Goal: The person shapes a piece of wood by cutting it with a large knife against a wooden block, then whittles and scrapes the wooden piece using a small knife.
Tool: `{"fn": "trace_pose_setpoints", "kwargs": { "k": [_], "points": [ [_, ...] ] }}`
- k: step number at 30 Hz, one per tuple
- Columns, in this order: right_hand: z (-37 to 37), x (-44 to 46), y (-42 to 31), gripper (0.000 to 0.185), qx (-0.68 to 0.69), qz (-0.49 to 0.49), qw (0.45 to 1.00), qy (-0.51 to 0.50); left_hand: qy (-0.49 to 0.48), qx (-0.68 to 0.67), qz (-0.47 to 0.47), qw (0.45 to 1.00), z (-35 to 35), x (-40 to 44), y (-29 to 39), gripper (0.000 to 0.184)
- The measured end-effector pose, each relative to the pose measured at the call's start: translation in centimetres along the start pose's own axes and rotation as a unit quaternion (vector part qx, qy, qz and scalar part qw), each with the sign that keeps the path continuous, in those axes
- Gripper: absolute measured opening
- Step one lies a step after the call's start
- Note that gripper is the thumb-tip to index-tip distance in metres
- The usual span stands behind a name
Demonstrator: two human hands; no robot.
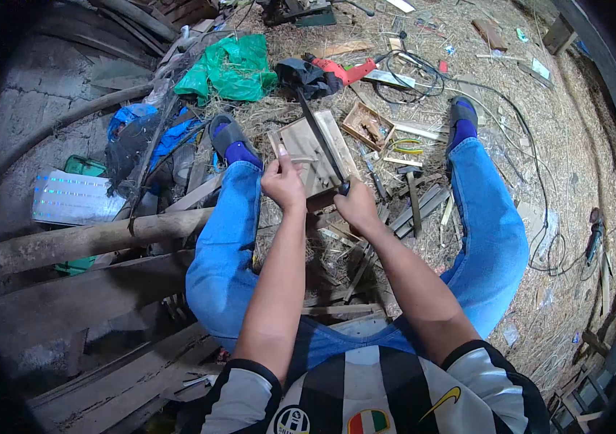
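My right hand [358,205] is wrapped round the dark handle of a machete [320,132]. Its long blade points away from me, slanting up and left over a wooden board [331,134]. At the near left part of this board is my left hand [284,184], its fingers curled and the thumb extended forward. Whatever those fingers grip is too small or hidden to name. The board lies between my feet, its surface partly covered by the blade and its shadow.
Right of the board sits a small wooden box [368,126] with scraps inside. A red power tool [344,72] with a black cable lies beyond. A green plastic bag [230,69] is at far left, a wooden pole [98,239] nearer. Straw and wood offcuts cover the ground.
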State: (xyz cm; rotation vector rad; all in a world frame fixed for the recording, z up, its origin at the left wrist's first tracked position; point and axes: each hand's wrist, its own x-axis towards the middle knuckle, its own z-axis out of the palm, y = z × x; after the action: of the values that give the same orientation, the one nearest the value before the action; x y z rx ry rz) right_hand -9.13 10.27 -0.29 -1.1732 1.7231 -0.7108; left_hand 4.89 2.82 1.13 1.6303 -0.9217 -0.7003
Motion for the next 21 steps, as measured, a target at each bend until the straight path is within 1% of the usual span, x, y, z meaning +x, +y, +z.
{"fn": "trace_pose_setpoints", "kwargs": {
  "k": [2,3,4,6,8,10,12,14,15,16,17,18,20,21],
  "points": [
    [-1.0,-1.6,-3.0,0.024,0.000,-0.031,0.996,0.079,-0.001,-0.012,-0.018,1.000,-0.1,-0.5,0.9,0.035],
    [-0.7,-1.9,-3.5,0.020,-0.023,-0.038,0.994,0.098,-0.002,-0.024,-0.034,0.999,0.0,-0.7,1.3,0.036],
    [-0.2,-1.7,-2.9,0.020,-0.023,-0.038,0.994,0.098,-0.002,-0.024,-0.035,0.999,0.2,-0.8,1.4,0.036],
    [1.3,-1.4,-1.1,0.023,-0.170,-0.007,0.985,0.006,0.006,0.001,0.057,0.998,0.5,-1.3,1.5,0.037],
    [1.6,-0.8,-0.2,0.023,-0.160,0.001,0.987,0.003,0.006,0.014,0.062,0.998,0.6,-1.0,1.1,0.036],
    [0.0,-1.2,-1.7,0.025,-0.136,-0.002,0.991,-0.019,0.016,0.039,0.075,0.996,0.6,-0.7,0.9,0.035],
    [-0.7,-1.1,-2.0,0.026,-0.120,-0.017,0.993,-0.013,0.014,0.046,0.083,0.995,1.2,-1.0,1.6,0.035],
    [-1.1,-1.2,-2.1,0.027,-0.105,-0.028,0.994,-0.012,0.004,-0.021,0.006,1.000,1.3,-1.6,2.7,0.036],
    [-1.4,-1.3,-3.0,0.027,-0.085,-0.037,0.996,0.016,0.007,0.020,0.038,0.999,1.3,-1.1,1.3,0.038],
    [-1.6,-1.6,-3.9,0.028,-0.066,-0.046,0.996,0.043,0.007,0.022,0.035,0.999,1.3,-0.9,0.7,0.038],
    [-1.8,-1.9,-5.0,0.027,-0.041,-0.045,0.996,0.062,0.015,0.068,0.066,0.995,1.3,-0.5,0.1,0.038],
    [-1.5,-1.9,-5.1,0.027,-0.041,-0.045,0.996,0.060,0.023,0.112,0.097,0.989,1.3,-0.2,0.0,0.038],
    [-0.9,-2.3,-5.0,0.028,-0.034,-0.043,0.993,0.107,0.025,0.114,0.091,0.989,1.2,0.0,-0.3,0.037],
    [1.0,-1.1,-1.8,0.030,-0.098,-0.015,0.994,0.049,0.017,0.067,0.064,0.996,1.2,-0.4,0.3,0.037]
  ]
}}
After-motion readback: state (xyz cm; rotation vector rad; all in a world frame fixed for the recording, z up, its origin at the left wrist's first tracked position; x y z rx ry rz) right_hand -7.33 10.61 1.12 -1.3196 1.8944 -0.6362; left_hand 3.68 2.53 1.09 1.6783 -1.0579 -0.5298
